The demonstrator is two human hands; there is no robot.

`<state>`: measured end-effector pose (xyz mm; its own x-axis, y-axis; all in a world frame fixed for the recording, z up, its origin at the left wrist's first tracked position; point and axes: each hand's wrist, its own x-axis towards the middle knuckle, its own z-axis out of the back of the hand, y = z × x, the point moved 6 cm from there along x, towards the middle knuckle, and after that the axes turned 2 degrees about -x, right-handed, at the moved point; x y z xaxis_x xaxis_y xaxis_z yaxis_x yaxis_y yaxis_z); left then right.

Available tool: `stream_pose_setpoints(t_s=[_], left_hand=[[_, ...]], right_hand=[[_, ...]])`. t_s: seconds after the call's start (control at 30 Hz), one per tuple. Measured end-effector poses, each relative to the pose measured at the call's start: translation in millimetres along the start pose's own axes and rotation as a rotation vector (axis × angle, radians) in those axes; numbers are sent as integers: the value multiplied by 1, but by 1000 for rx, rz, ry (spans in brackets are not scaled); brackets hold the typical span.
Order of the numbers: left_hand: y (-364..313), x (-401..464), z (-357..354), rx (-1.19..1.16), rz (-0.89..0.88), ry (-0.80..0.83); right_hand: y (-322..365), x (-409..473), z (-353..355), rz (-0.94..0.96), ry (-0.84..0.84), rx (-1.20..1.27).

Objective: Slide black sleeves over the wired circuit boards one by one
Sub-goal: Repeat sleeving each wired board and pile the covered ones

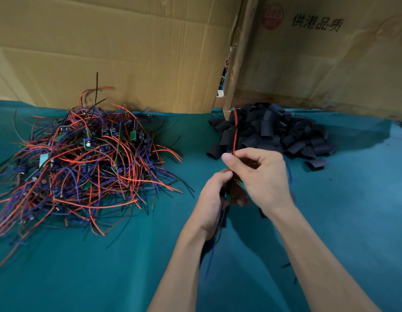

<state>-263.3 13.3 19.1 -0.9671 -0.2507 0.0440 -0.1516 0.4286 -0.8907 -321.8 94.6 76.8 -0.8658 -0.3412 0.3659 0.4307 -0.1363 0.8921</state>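
Note:
My left hand (pixel 212 199) grips a small wired circuit board (pixel 228 195), whose green edge shows between my hands. Blue and black wires (pixel 212 248) hang down from that hand. My right hand (pixel 258 174) pinches the board's red wire (pixel 234 134), which stands straight up from my thumb. Something dark sits between the two hands; I cannot tell whether it is a sleeve. A pile of black sleeves (pixel 276 134) lies just beyond my right hand. A big tangle of wired circuit boards (pixel 83 165) with red, blue and black leads lies at the left.
A teal cloth (pixel 105 266) covers the table. Brown cardboard sheets (pixel 128 52) stand as a wall along the back edge, with a narrow gap (pixel 225 70) between two of them. One loose sleeve (pixel 315 164) lies apart from the pile at the right.

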Motion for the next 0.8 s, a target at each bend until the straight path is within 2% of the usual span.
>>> stream_pose_setpoints(t_s=[0.13,0.27,0.43,0.57,0.7,0.8], left_hand=[[0,2,1,-66,18,-97],[-2,2,12,-222,25,-237],[5,1,20,-328,101,-327],[2,-1,17,-452,138,-266],[-1,-1,14,-440,141,-183],[-5,-3,15,-529,159,-170]], right_hand=[[-6,-1,3,-47,-42,-107],[2,-34,3,51,-165,-232],[0,-52,-18,42,-38,-232],[-3,-55,-19,9,-24,-159],[-9,-54,-16,-17,-27,-155],[-13,-52,-15,-129,8,24]])
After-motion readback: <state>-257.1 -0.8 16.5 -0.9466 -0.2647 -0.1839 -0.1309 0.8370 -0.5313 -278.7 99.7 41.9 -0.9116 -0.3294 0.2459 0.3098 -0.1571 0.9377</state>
